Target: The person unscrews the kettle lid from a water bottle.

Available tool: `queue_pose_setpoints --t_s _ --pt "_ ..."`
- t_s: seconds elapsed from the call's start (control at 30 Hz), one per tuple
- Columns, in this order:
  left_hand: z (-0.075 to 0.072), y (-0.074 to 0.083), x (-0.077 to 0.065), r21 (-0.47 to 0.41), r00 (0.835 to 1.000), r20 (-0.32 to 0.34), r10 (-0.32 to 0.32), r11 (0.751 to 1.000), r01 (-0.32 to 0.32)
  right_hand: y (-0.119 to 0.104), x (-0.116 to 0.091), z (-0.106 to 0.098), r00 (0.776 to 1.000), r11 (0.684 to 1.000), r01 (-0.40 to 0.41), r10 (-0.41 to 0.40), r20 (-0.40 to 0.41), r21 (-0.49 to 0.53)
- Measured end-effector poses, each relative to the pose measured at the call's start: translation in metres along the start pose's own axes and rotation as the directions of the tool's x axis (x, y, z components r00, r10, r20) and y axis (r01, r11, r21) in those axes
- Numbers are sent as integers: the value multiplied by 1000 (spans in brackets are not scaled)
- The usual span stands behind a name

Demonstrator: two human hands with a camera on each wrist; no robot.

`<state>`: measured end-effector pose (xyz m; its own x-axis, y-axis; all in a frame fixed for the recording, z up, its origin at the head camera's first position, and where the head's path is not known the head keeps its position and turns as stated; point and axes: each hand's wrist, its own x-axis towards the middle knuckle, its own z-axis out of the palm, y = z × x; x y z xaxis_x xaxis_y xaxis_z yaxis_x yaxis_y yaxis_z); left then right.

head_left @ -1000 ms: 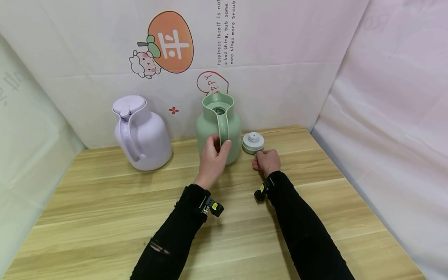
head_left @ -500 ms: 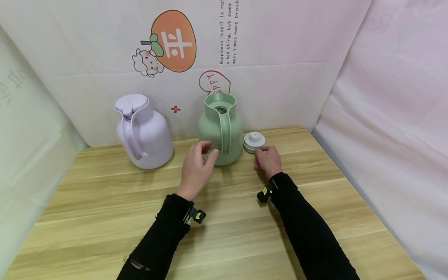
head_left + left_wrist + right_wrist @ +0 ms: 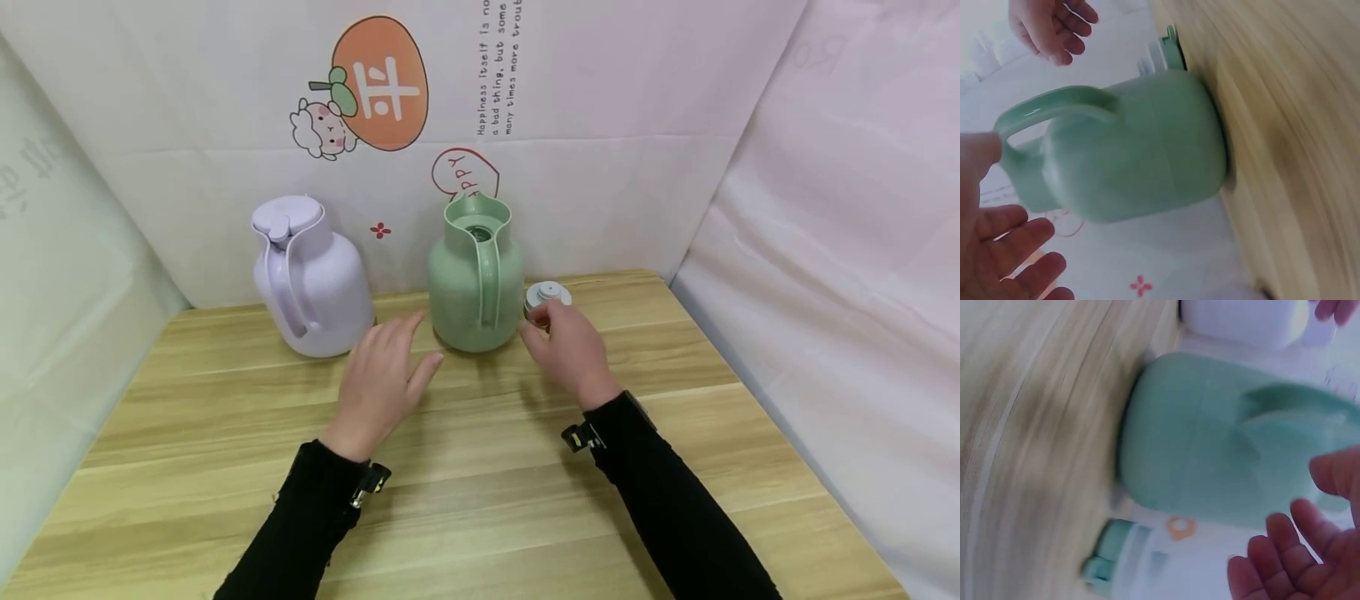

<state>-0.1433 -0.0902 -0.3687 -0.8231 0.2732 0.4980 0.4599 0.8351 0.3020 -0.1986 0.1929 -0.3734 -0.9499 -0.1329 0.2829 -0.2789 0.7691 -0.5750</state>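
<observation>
A green thermos jug stands upright at the back of the table, its handle toward me and its mouth uncovered. Its lid, grey-white on top and green below, lies upside down just to the right. My left hand hovers in front and left of the jug, fingers spread and holding nothing. My right hand is raised before the lid, hiding part of it in the head view. In the right wrist view the right fingers are loosely bent with nothing between them, and the lid sits apart from them.
A lilac thermos jug with its lid on stands at the back left. The wooden table meets a printed white cloth behind, and cloth also hangs on both sides.
My left hand has let go of the green jug's handle and drawn back to the left. My right hand has come off the lid and lifted, its fingers loosening.
</observation>
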Motion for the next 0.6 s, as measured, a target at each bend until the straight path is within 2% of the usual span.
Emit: queue_pose_setpoints --t_s 0.1,0.17,0.23,0.33,0.37,0.43,0.5,0.6 --pt "-7 -1 -8 93 999 32 17 995 -20 -13 -11 1 990 982 142 -142 7 -126" --pt "-12 0 -13 147 998 63 19 989 -28 -20 -20 3 968 950 246 -249 7 -192" --pt "-16 1 -18 204 995 101 18 978 -38 -27 -29 7 932 903 353 -362 6 -244" --pt "-21 2 -27 268 987 162 -3 962 -41 -37 -41 15 856 811 495 -517 13 -311" --pt "-21 3 -30 287 983 182 -13 957 -40 -40 -44 18 832 781 529 -555 21 -332" --pt "-23 3 -35 309 977 213 -34 950 -34 -46 -50 24 800 737 573 -597 53 -358" --pt "-23 3 -39 322 971 232 -52 946 -26 -51 -53 30 792 716 590 -602 96 -373" --pt "-22 2 -44 329 970 236 -64 944 -18 -58 -56 38 809 720 581 -562 172 -379"
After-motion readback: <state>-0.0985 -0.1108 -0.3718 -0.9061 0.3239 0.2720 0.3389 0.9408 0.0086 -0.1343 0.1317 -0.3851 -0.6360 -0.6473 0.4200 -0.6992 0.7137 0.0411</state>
